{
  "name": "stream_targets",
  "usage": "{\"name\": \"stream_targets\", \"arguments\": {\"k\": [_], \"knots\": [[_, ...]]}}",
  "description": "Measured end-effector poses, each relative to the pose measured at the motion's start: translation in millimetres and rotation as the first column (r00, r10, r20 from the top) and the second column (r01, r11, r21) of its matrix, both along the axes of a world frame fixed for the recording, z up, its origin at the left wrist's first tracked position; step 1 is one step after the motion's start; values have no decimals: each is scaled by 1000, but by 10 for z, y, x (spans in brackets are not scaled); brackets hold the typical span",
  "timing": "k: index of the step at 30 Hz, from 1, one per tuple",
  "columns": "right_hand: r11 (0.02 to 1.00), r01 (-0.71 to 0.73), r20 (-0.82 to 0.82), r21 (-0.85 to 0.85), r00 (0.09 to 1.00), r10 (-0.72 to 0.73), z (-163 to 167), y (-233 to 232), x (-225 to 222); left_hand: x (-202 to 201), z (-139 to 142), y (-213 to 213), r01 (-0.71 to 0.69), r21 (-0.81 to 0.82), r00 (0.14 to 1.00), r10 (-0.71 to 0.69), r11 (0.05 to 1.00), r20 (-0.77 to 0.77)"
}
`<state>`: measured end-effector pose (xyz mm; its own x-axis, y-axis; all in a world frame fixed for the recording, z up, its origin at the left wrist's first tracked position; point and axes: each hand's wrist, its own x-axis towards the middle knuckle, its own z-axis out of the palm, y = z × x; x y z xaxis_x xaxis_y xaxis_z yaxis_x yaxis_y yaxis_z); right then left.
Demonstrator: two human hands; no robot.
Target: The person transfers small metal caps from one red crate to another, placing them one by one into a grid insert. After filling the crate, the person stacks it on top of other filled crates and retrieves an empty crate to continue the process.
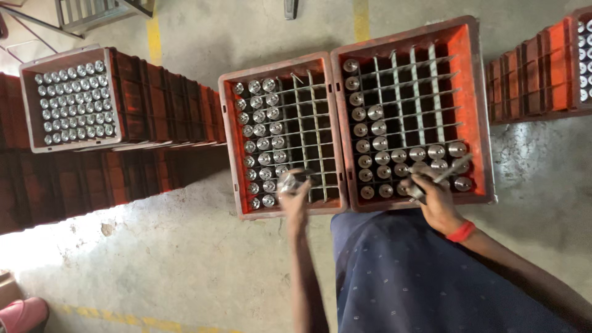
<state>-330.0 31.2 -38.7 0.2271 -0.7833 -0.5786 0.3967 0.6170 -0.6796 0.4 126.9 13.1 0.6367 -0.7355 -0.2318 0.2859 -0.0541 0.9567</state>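
While both crates sit side by side mid-frame on the concrete floor (185, 259), the right crate (475, 111) is mostly open grid and the left crate (229, 142) has its left columns filled with metal cylinders (264, 143). Best way to do this, I reckon: drop each piece straight down into a free cell so it doesn't snag the dividers. Left hand (295, 196) reaches up from the bottom, fingers closed round one shiny cylinder (290, 180) at the left crate's lower edge. Right hand (436, 200), red band on the wrist, is closed on a cylinder and a thin rod (455, 168) over the right crate's lower right.
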Motion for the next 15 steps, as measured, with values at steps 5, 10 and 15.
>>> {"name": "stream_targets", "arguments": {"k": [5, 10, 15], "knots": [[784, -306, -366, -540, 924, 108, 364, -131, 453, -1025, -107, -475, 271, 438, 825, -441, 857, 353], [981, 23, -3, -195, 1000, -24, 687, -232, 534, -1560, 190, -407, 532, 381, 722, -640, 756, 262], [942, -184, -20, -280, 982, 186, 654, -148, 236, -1699, 106, -523, 681, 500, 556, -822, 535, 122]]}}
